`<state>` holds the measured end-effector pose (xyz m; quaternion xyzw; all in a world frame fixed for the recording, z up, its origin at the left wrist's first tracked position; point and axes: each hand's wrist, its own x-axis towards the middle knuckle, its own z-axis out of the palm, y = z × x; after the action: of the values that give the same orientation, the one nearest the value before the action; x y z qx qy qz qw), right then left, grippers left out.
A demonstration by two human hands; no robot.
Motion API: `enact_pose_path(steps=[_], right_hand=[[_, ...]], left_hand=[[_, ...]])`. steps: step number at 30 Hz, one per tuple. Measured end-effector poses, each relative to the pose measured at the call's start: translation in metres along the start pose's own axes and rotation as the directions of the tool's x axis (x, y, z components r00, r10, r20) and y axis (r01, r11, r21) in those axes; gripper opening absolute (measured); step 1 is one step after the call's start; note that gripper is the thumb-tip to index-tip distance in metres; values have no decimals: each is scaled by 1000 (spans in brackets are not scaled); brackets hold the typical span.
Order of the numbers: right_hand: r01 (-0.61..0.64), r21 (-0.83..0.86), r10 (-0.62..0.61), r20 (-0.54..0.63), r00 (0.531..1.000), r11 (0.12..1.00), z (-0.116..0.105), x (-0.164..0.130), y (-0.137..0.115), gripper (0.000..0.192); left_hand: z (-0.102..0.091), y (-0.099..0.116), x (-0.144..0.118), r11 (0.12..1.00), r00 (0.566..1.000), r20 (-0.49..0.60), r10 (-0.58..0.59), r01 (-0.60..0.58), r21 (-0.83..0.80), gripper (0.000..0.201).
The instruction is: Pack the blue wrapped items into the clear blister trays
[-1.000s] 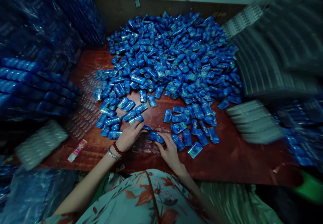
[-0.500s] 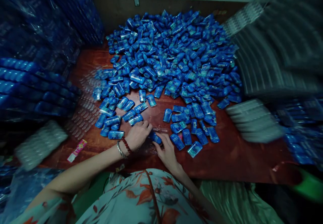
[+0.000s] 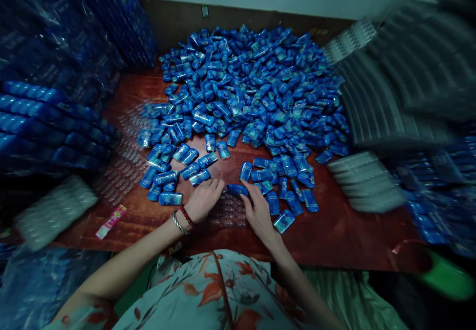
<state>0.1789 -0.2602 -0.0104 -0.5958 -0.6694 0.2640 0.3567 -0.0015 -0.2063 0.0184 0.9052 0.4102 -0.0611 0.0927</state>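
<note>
- A single blue packet (image 3: 237, 189) lies on the red-brown table (image 3: 345, 231), near the middle of its near edge, at the far end of a clear plastic tray (image 3: 227, 210) that sits between the two hands.
- The right hand (image 3: 259, 213) is just right of the tray, its fingertips (image 3: 245, 197) touching the packet's near right end.
- The left hand (image 3: 203, 199) is just left of the tray, its knuckles close to the packet's left end; whether it touches the packet cannot be told.
- Compared with half a second ago, the packet sits farther from the near edge and lies more level, and the right hand has moved up with it; more of the tray's pockets now show between the hands.
- The left hand has barely shifted; its wrist with the red bead bracelet (image 3: 186, 215) and metal bangle (image 3: 178, 224) keeps the same place.
- The right hand is spread fairly flat, fingers extended, pressing on the packet rather than wrapped round it.
- The left hand is loosely curled, fingers bent under, resting at the tray's left rim; nothing is visibly gripped in it.
- A large heap of blue packets (image 3: 253, 87) fills the far half of the table, with looser packets (image 3: 174, 176) just beyond the left hand and others (image 3: 293, 196) to the right of the right hand.
</note>
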Motion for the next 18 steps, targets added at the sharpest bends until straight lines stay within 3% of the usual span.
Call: enact_pose_path(steps=[3,7,13,18], right_hand=[[161,-103,-141,175,974,982,-8,13,1,45],[375,-346,-219,414,884,860,-14,24,-7,46],[482,-502,-213,501,839,718,-5,41,-28,32],[475,-407,-200,557,806,780,-8,48,-28,26]], left_hand=[[-2,1,0,1000,1000,-5,5,-5,-7,25],[0,4,1,1000,1000,-20,11,-11,-19,20],[7,7,2,999,998,-56,0,-2,-35,18],[11,4,-3,998,998,-69,0,-4,-59,19]])
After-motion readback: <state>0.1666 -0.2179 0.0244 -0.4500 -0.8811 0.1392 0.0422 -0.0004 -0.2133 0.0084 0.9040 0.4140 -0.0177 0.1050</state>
